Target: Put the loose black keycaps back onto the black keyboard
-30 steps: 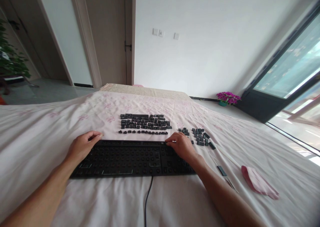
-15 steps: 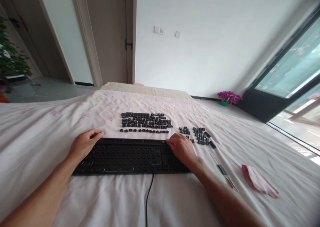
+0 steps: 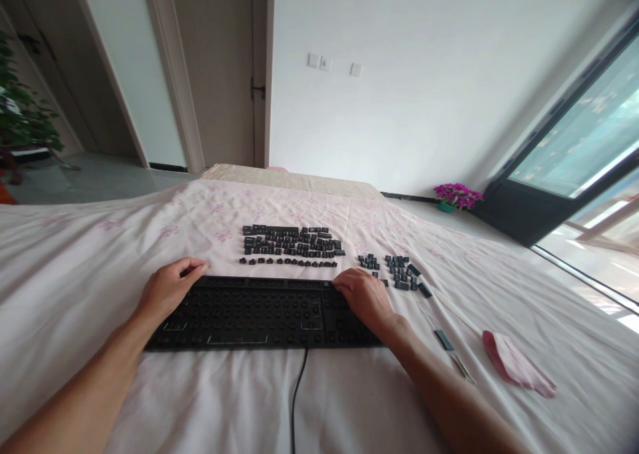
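A black keyboard with its keycaps removed lies on a bed covered by a white sheet with pink flowers. My left hand grips the keyboard's far left corner. My right hand holds its far right end, fingers curled over the edge. Beyond the keyboard, a block of loose black keycaps is laid out in rows. A smaller group of keycaps sits just past my right hand. The keyboard's black cable runs toward me.
A thin tool with a dark handle and a pink cloth lie on the sheet to the right. A thin white stick rests near them. A purple flower pot stands on the floor by the window; a doorway is at back left.
The keyboard and both hands sit slightly farther from me than one second ago; since half a second ago nothing has visibly moved.
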The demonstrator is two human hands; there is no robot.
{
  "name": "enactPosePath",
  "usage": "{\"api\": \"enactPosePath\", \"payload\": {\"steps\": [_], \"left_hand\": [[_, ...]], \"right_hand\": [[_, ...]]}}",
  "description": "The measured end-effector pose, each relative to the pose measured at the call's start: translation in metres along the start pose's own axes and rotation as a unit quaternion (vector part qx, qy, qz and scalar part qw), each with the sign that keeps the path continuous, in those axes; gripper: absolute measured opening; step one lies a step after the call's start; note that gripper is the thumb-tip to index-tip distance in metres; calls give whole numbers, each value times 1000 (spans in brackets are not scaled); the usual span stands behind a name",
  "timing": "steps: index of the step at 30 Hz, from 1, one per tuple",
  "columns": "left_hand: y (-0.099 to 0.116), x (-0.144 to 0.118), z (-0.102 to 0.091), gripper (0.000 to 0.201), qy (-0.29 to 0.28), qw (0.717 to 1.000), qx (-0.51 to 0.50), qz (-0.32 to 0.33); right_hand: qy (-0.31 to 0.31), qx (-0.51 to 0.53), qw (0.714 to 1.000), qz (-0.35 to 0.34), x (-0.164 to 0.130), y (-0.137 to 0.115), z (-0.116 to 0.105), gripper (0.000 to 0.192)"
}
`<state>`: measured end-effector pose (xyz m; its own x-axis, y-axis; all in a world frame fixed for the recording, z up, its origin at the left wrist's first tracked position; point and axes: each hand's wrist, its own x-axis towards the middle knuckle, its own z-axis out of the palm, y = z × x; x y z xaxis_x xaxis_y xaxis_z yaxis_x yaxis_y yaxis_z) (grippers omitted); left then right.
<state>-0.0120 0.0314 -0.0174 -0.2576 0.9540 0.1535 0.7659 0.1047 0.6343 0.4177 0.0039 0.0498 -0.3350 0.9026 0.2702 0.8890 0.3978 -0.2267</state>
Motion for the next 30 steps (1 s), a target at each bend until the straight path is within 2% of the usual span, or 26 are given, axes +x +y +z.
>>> {"api": "enactPosePath", "payload": {"steps": [6,19,25,30], "left_hand": [[0,0,1,37,1,1000,-4,2],[-4,3,2,39,3,1000,-1,2],[-1,1,0,38,5,1000,4,5],[1,0,-1,37,4,1000,7,-2]], "right_hand": [[12,42,999,-5,4,4,4,17],[45,60,985,-153,-2,10,7,24],[62,79,982,-160,-8,17,14,29],[50,101,981,-161,-10,20,12,34]]}}
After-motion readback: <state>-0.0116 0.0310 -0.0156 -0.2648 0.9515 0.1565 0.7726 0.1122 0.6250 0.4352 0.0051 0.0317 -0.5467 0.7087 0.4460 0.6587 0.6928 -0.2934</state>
